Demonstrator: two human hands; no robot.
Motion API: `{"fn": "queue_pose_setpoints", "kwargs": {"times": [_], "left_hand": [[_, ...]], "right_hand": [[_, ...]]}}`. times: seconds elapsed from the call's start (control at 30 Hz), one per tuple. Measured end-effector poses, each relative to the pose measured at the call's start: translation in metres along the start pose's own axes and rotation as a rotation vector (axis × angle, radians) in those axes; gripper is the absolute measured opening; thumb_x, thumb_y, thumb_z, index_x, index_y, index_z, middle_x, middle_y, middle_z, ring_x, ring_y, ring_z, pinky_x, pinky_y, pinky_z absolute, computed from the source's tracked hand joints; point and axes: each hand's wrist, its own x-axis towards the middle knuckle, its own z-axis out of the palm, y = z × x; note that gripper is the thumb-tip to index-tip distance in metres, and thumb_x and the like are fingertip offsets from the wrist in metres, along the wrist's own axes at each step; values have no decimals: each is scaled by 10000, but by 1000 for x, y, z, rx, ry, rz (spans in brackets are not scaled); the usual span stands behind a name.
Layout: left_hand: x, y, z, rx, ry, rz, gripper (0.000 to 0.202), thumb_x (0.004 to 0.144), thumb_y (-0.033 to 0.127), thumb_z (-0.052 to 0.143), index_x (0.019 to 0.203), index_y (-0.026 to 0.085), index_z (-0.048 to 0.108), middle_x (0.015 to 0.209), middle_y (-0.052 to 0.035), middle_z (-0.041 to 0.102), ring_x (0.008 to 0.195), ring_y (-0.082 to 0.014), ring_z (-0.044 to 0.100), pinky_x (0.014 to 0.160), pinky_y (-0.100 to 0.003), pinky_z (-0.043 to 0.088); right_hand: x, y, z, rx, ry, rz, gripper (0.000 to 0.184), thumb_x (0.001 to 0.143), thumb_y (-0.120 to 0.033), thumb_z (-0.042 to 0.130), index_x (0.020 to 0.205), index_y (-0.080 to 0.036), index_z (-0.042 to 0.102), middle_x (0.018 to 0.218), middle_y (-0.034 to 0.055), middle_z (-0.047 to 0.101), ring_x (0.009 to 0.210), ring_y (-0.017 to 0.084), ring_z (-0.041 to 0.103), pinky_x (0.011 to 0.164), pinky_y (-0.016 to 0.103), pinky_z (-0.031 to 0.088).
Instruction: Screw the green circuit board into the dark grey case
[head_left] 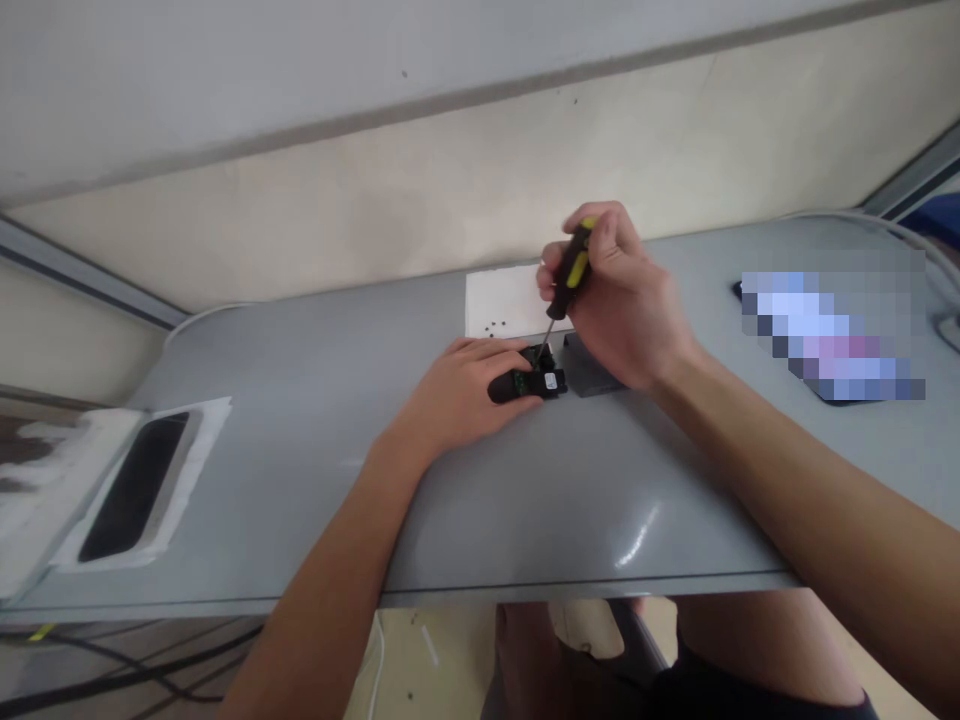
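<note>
My right hand (619, 290) is wrapped round a black and yellow screwdriver (574, 272). The thin shaft slants down and its tip reaches into a small black device (551, 384) with green circuit board showing and a white label. My left hand (480, 385) grips that device from the left, thumb along the near side and fingers over the far side, against the grey table (450, 510). A dark grey flat panel (596, 368) lies just right of the device, partly under my right hand. Behind is a sheet of white paper (499, 295) with several tiny dark screws on it.
At the right lies a phone (832, 340) with a blurred screen. On the left a dark flat phone-like object (135, 487) rests on white paper. A pale wall (337, 200) runs along the table's far edge. Black cables (135, 675) hang below at the left.
</note>
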Motion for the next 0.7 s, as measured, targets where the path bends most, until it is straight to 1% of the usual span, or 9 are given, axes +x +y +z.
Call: {"fn": "queue_pose_setpoints", "kwargs": {"times": [0.03, 0.1, 0.2, 0.27, 0.4, 0.5, 0.6, 0.7], "left_hand": [[0, 0, 0, -1, -3, -4, 243, 911, 402, 739, 1109, 262, 721, 1373, -34, 698, 1255, -252, 655, 1125, -447, 453], [0, 2, -1, -9, -16, -32, 278, 902, 412, 741, 1123, 250, 697, 1339, -44, 712, 1226, -264, 663, 1108, -455, 463], [1, 5, -3, -27, -44, -93, 391, 880, 426, 749, 1208, 246, 637, 1303, -51, 718, 1195, -281, 667, 1091, -465, 477], [1, 7, -4, -40, -51, -108, 454, 882, 418, 744, 1282, 260, 597, 1330, -48, 703, 1233, -285, 648, 1112, -467, 465], [0, 9, -3, -58, -41, -102, 520, 891, 438, 738, 1353, 280, 559, 1385, -46, 674, 1288, -290, 618, 1148, -474, 438], [0, 9, -2, -58, -38, -98, 503, 907, 451, 722, 1353, 277, 567, 1378, -47, 677, 1291, -291, 616, 1152, -476, 432], [0, 8, -2, -61, -27, -79, 448, 926, 418, 702, 1330, 268, 583, 1356, -42, 689, 1283, -278, 620, 1151, -467, 428], [1, 8, -2, -63, -25, -75, 436, 920, 404, 712, 1316, 264, 593, 1342, -37, 697, 1264, -271, 629, 1142, -460, 434]], "right_hand": [[0, 1, 1, -7, -18, 7, 288, 955, -582, 615, 968, -296, 589, 816, 2, 586, 762, 172, 592, 737, 340, 490], [0, 2, 2, -25, -27, 17, 381, 953, -681, 535, 1010, -309, 592, 770, 7, 568, 738, 192, 583, 712, 359, 492], [0, 3, 4, -60, 28, 11, 433, 914, -755, 515, 970, -330, 573, 691, 6, 486, 692, 216, 536, 615, 365, 454], [0, 3, 5, -69, 44, -6, 439, 899, -771, 520, 946, -336, 563, 684, 12, 473, 689, 223, 520, 579, 363, 424], [-1, 4, 5, -55, -4, -28, 437, 885, -778, 535, 938, -345, 563, 665, 15, 474, 680, 226, 513, 555, 364, 398], [-2, 6, 5, -52, -15, -24, 432, 884, -777, 538, 947, -351, 570, 662, 16, 484, 686, 230, 524, 555, 368, 397], [-2, 6, 5, -39, -3, -31, 441, 888, -782, 527, 955, -348, 570, 673, 15, 492, 683, 227, 523, 571, 371, 403], [-1, 5, 4, -25, 7, -26, 451, 888, -787, 522, 951, -342, 566, 680, 15, 494, 678, 223, 516, 582, 371, 408]]}}
